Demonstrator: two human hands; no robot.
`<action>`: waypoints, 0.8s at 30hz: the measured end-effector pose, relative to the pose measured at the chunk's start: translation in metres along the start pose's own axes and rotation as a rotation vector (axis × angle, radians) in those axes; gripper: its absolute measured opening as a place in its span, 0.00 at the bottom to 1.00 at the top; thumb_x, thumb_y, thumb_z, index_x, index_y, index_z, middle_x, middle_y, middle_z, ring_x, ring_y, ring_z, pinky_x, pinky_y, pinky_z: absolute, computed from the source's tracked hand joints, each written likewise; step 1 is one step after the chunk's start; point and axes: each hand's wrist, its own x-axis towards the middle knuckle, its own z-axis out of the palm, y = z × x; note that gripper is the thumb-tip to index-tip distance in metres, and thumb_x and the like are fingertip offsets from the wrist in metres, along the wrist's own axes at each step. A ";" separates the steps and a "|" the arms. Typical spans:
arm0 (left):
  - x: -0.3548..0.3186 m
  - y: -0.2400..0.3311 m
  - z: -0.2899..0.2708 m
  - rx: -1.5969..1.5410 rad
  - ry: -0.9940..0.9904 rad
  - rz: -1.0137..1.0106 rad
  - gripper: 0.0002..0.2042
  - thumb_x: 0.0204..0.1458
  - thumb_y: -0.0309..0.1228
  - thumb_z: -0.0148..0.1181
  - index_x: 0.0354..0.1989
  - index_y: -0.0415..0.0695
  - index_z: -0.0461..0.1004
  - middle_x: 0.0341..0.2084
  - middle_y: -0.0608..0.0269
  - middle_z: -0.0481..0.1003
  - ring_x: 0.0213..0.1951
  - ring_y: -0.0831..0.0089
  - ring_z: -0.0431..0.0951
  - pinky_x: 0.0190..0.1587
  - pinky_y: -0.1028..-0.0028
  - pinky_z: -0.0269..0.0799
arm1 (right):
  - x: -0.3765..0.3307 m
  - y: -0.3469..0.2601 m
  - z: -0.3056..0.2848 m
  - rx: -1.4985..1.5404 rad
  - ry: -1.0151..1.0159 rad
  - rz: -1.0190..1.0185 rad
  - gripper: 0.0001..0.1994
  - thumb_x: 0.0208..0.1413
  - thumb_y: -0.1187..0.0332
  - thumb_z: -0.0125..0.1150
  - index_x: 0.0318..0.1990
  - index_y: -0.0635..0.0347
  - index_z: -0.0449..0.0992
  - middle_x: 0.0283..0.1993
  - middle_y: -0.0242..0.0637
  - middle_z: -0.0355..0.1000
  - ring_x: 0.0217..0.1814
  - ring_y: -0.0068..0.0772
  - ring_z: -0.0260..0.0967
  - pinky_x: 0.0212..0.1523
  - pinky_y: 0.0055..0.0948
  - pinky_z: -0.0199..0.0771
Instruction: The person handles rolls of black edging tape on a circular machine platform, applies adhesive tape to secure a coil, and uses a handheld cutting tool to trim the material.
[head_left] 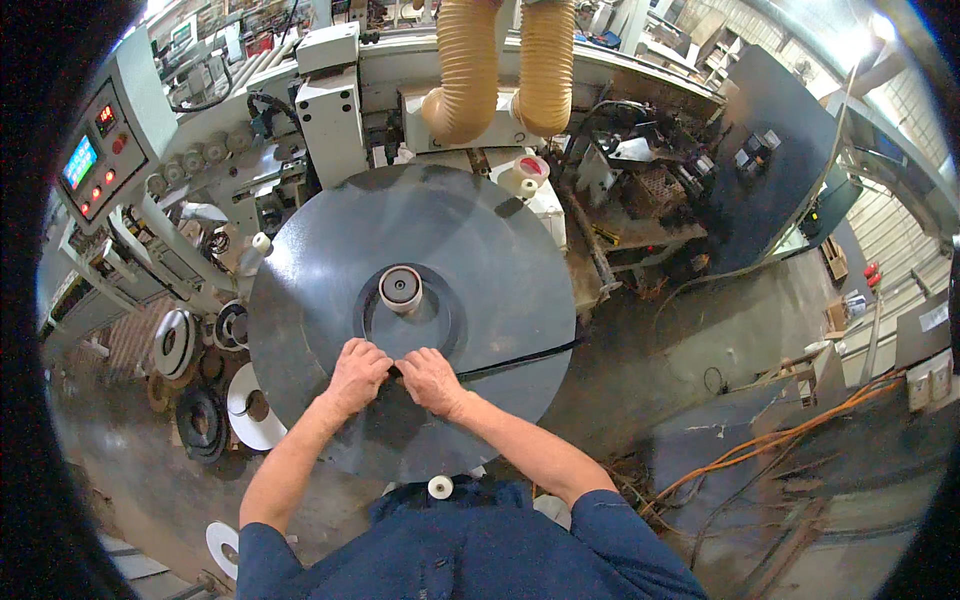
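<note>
Head view, left to right: spare coils (176,343) lie on the floor left of the round grey turntable (330,250). The left hand (357,373) and right hand (431,379) meet near the turntable's front edge, fingers curled down, pinching the end of a thin dark edging strip (520,360) that runs off toward the right rim. The strip looks light, flexible and springy, best gripped flat close to its end. The fingertips hide that end, so the grip cannot be seen clearly; the central hub (400,288) stands behind.

Blue screen (80,162) (upper left), grey panel (118,120)
</note>
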 end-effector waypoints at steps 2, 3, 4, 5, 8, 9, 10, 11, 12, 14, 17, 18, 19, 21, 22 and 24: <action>-0.004 -0.012 -0.016 -0.001 -0.031 0.034 0.11 0.40 0.29 0.65 0.34 0.45 0.77 0.32 0.67 0.76 0.45 0.62 0.72 0.56 0.60 0.63 | 0.000 0.011 -0.019 0.059 0.003 -0.123 0.15 0.47 0.69 0.64 0.45 0.58 0.75 0.42 0.39 0.71 0.48 0.44 0.68 0.51 0.43 0.66; -0.002 -0.018 -0.027 0.020 -0.062 0.048 0.11 0.39 0.30 0.65 0.34 0.46 0.77 0.32 0.67 0.76 0.45 0.62 0.71 0.58 0.59 0.62 | 0.001 0.027 -0.027 0.011 -0.011 -0.197 0.16 0.46 0.70 0.65 0.45 0.57 0.75 0.43 0.37 0.71 0.49 0.43 0.67 0.55 0.44 0.65; -0.008 -0.030 -0.032 0.068 -0.092 0.054 0.12 0.39 0.30 0.66 0.35 0.46 0.77 0.34 0.66 0.76 0.47 0.62 0.71 0.60 0.57 0.61 | 0.005 0.040 -0.037 -0.073 -0.050 -0.267 0.19 0.45 0.71 0.63 0.49 0.55 0.75 0.45 0.37 0.71 0.53 0.43 0.66 0.62 0.44 0.61; -0.005 -0.034 -0.032 0.102 -0.057 0.063 0.12 0.39 0.30 0.65 0.35 0.46 0.77 0.35 0.66 0.76 0.47 0.62 0.71 0.61 0.56 0.61 | 0.010 0.050 -0.042 -0.083 -0.091 -0.280 0.20 0.43 0.71 0.63 0.48 0.56 0.75 0.46 0.37 0.71 0.53 0.42 0.66 0.62 0.44 0.61; 0.009 -0.014 -0.024 0.140 0.010 0.055 0.11 0.42 0.30 0.62 0.37 0.46 0.77 0.37 0.65 0.76 0.48 0.62 0.71 0.60 0.56 0.61 | 0.008 0.045 -0.035 -0.077 -0.159 -0.172 0.20 0.41 0.72 0.63 0.46 0.57 0.75 0.45 0.39 0.71 0.52 0.43 0.66 0.60 0.43 0.62; 0.013 0.000 -0.016 0.067 0.010 0.031 0.10 0.43 0.30 0.60 0.36 0.46 0.77 0.37 0.64 0.76 0.48 0.62 0.71 0.59 0.57 0.61 | 0.004 0.034 -0.028 -0.052 -0.069 -0.131 0.17 0.42 0.72 0.62 0.44 0.59 0.75 0.44 0.40 0.70 0.49 0.45 0.67 0.56 0.42 0.64; 0.015 0.011 -0.008 -0.003 0.016 0.006 0.10 0.44 0.30 0.58 0.36 0.46 0.77 0.36 0.64 0.76 0.47 0.62 0.71 0.58 0.57 0.62 | 0.001 0.021 -0.019 -0.032 -0.077 -0.157 0.17 0.42 0.72 0.62 0.44 0.59 0.75 0.44 0.40 0.70 0.49 0.45 0.67 0.56 0.42 0.64; 0.005 0.014 0.001 0.028 0.020 -0.040 0.09 0.44 0.30 0.58 0.36 0.46 0.77 0.36 0.63 0.76 0.47 0.62 0.71 0.57 0.59 0.62 | 0.000 0.006 -0.008 -0.051 -0.047 -0.099 0.16 0.43 0.72 0.62 0.43 0.59 0.75 0.43 0.40 0.70 0.48 0.45 0.66 0.54 0.43 0.64; 0.004 0.020 0.003 0.035 0.029 -0.068 0.09 0.45 0.30 0.57 0.36 0.46 0.77 0.35 0.63 0.76 0.46 0.62 0.71 0.56 0.60 0.63 | -0.002 -0.003 -0.004 -0.090 -0.024 -0.020 0.15 0.44 0.71 0.62 0.42 0.60 0.75 0.42 0.41 0.70 0.47 0.45 0.66 0.52 0.43 0.65; -0.005 0.008 -0.007 0.047 0.029 -0.070 0.08 0.45 0.31 0.57 0.34 0.46 0.77 0.33 0.65 0.77 0.45 0.63 0.71 0.55 0.62 0.63 | -0.002 0.005 -0.011 0.044 -0.010 -0.036 0.13 0.49 0.70 0.63 0.43 0.58 0.76 0.43 0.38 0.71 0.48 0.45 0.67 0.54 0.44 0.65; -0.016 -0.017 -0.026 0.005 0.016 -0.026 0.07 0.43 0.28 0.59 0.32 0.46 0.77 0.32 0.68 0.77 0.45 0.64 0.71 0.56 0.62 0.63 | 0.005 0.042 -0.042 -0.043 -0.082 -0.276 0.18 0.43 0.71 0.65 0.45 0.56 0.75 0.45 0.36 0.72 0.49 0.44 0.67 0.60 0.44 0.63; -0.013 -0.021 -0.027 -0.015 0.012 -0.015 0.09 0.42 0.28 0.61 0.34 0.46 0.78 0.33 0.68 0.77 0.47 0.63 0.71 0.59 0.60 0.61 | 0.007 0.051 -0.049 -0.095 -0.110 -0.330 0.19 0.41 0.72 0.65 0.46 0.56 0.75 0.46 0.35 0.72 0.49 0.43 0.68 0.62 0.43 0.62; -0.011 -0.020 -0.025 0.078 -0.061 -0.035 0.10 0.42 0.29 0.61 0.36 0.46 0.78 0.36 0.68 0.77 0.48 0.63 0.71 0.61 0.57 0.60 | 0.012 0.053 -0.047 -0.092 -0.144 -0.349 0.21 0.39 0.72 0.65 0.47 0.56 0.75 0.45 0.36 0.71 0.49 0.42 0.68 0.59 0.42 0.64; -0.004 -0.011 -0.016 0.120 -0.095 -0.076 0.13 0.43 0.29 0.61 0.39 0.46 0.77 0.41 0.67 0.76 0.49 0.62 0.71 0.64 0.55 0.59 | 0.010 0.047 -0.039 -0.074 -0.140 -0.284 0.21 0.40 0.72 0.64 0.47 0.57 0.74 0.44 0.36 0.71 0.48 0.42 0.68 0.56 0.42 0.65; -0.003 -0.002 -0.010 0.072 -0.055 -0.103 0.13 0.44 0.30 0.61 0.41 0.45 0.77 0.42 0.66 0.76 0.50 0.61 0.71 0.65 0.54 0.59 | 0.010 0.038 -0.033 -0.053 -0.129 -0.212 0.20 0.41 0.73 0.64 0.47 0.57 0.74 0.44 0.37 0.71 0.47 0.42 0.67 0.54 0.41 0.66; -0.010 0.014 0.013 0.117 -0.040 -0.094 0.12 0.44 0.29 0.61 0.40 0.45 0.77 0.42 0.64 0.77 0.51 0.61 0.72 0.65 0.55 0.58 | 0.008 0.013 -0.017 -0.031 -0.086 -0.143 0.18 0.45 0.72 0.64 0.46 0.58 0.74 0.42 0.38 0.71 0.45 0.42 0.67 0.48 0.40 0.66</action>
